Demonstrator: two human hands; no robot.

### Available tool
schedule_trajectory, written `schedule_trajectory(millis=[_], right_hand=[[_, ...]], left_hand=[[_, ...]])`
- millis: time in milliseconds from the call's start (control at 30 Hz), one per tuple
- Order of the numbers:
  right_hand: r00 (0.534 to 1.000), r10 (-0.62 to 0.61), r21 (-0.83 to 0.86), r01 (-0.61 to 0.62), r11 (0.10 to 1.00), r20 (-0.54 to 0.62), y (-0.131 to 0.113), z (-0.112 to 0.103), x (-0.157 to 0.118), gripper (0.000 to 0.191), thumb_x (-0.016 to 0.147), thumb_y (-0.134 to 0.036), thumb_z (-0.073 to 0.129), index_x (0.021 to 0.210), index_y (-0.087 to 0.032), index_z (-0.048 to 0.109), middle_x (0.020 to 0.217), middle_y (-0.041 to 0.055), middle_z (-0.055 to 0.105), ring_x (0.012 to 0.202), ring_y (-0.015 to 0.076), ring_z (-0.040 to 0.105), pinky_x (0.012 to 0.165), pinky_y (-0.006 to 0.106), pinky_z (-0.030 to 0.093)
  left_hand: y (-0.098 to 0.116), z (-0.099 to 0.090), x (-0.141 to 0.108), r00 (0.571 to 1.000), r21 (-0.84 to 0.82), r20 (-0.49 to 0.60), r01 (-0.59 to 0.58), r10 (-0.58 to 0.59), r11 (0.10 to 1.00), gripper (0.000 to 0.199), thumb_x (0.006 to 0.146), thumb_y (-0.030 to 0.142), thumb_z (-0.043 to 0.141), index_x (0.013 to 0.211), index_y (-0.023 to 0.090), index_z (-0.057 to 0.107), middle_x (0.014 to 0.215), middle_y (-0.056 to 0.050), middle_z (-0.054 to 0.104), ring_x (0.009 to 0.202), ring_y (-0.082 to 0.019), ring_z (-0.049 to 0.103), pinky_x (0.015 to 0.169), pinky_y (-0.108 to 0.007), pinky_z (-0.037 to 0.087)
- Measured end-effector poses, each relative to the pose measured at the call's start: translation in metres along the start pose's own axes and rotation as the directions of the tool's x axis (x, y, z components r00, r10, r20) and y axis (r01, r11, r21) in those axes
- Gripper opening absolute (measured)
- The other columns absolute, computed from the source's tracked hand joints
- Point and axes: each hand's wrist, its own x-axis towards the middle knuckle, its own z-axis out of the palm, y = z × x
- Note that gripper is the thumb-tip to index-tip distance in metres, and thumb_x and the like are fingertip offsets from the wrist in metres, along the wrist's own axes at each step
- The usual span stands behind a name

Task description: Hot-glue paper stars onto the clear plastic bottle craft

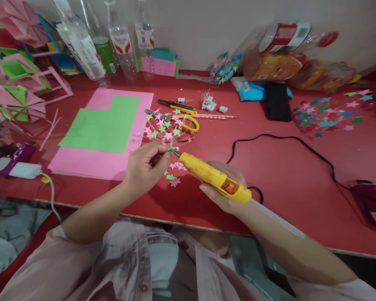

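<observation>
A yellow glue gun [216,175] with a long clear glue stick out of its back is gripped in my right hand [224,188]. Its nozzle points left and meets a small green paper star [171,148], pinched between the thumb and fingers of my left hand [148,167]. Just beyond lies a clear plastic piece [167,129] with pink and green stars on it. Loose pink stars [177,166] and green stars [170,177] lie on the red table [188,205] beneath the nozzle.
Yellow-handled scissors [191,123], a cutter [177,105] and a black phone [278,101] lie further back. Green paper [102,127] rests on pink sheets [87,164] at left. Bottles [122,46] stand by the wall. A black cord [288,138] crosses the right side.
</observation>
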Motion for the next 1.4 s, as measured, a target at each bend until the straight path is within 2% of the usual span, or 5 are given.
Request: schedule_trajectory(millis=[567, 933, 1133, 1233, 1400], right_hand=[[0.999, -0.048, -0.109, 0.047, 0.993, -0.008, -0.001, 0.0, 0.001, 0.024, 0.091, -0.038, 0.05, 0.072, -0.024, 0.045, 0.058, -0.0009, 0.05, 0.052, 0.0145, 0.05, 0.048, 0.029, 0.04], [1.0, 0.018, -0.177, -0.021, 0.984, -0.015, -0.001, -0.002, 0.003, 0.028, 0.088, -0.042, 0.054, 0.069, -0.023, 0.044, 0.06, -0.0015, 0.049, 0.051, 0.0125, 0.046, 0.048, 0.027, 0.036], [0.872, 0.396, -0.082, -0.434, 0.897, -0.289, 0.019, -0.012, 0.005, 0.021, 0.082, -0.041, 0.059, 0.092, -0.024, 0.051, 0.085, 0.0017, 0.061, 0.074, 0.0188, 0.059, 0.065, 0.033, 0.046], [0.869, 0.46, -0.251, -0.493, 0.833, -0.181, 0.044, -0.025, 0.012, 0.023, 0.073, -0.031, 0.061, 0.092, -0.023, 0.05, 0.084, 0.0026, 0.058, 0.071, 0.0191, 0.055, 0.06, 0.031, 0.042], [0.843, 0.529, -0.49, -0.421, 0.763, 0.099, 0.074, -0.023, 0.016, 0.015, 0.07, -0.022, 0.057, 0.084, -0.017, 0.056, 0.084, 0.0109, 0.058, 0.078, 0.0241, 0.056, 0.068, 0.035, 0.044]], left_hand=[[0.001, 0.0, 0.002, 0.995, 0.056, -0.036, -0.092, 0.094, 0.994, 0.015, 0.082, 0.013, 0.053, 0.068, 0.017, 0.055, 0.059, 0.005, 0.054, 0.049, -0.005, 0.044, 0.049, -0.016, 0.036], [-0.01, -0.004, 0.002, 0.878, 0.291, 0.02, -0.464, 0.479, 0.837, 0.012, 0.083, 0.008, 0.052, 0.083, 0.017, 0.06, 0.073, -0.001, 0.065, 0.062, -0.009, 0.056, 0.056, -0.019, 0.041], [-0.005, -0.005, 0.007, 0.997, -0.134, 0.068, -0.015, 0.025, 0.991, 0.01, 0.082, 0.018, 0.054, 0.073, 0.017, 0.057, 0.062, 0.003, 0.059, 0.048, -0.006, 0.047, 0.047, -0.018, 0.038], [-0.001, -0.002, 0.007, 0.936, -0.353, 0.307, 0.282, -0.175, 0.892, 0.012, 0.081, 0.02, 0.053, 0.07, 0.017, 0.055, 0.06, 0.004, 0.058, 0.039, -0.003, 0.043, 0.04, -0.017, 0.033], [0.005, 0.003, 0.003, 0.809, -0.433, 0.552, 0.487, -0.204, 0.759, 0.016, 0.082, 0.023, 0.052, 0.068, 0.016, 0.051, 0.059, 0.005, 0.058, 0.035, 0.0, 0.041, 0.039, -0.015, 0.031]])
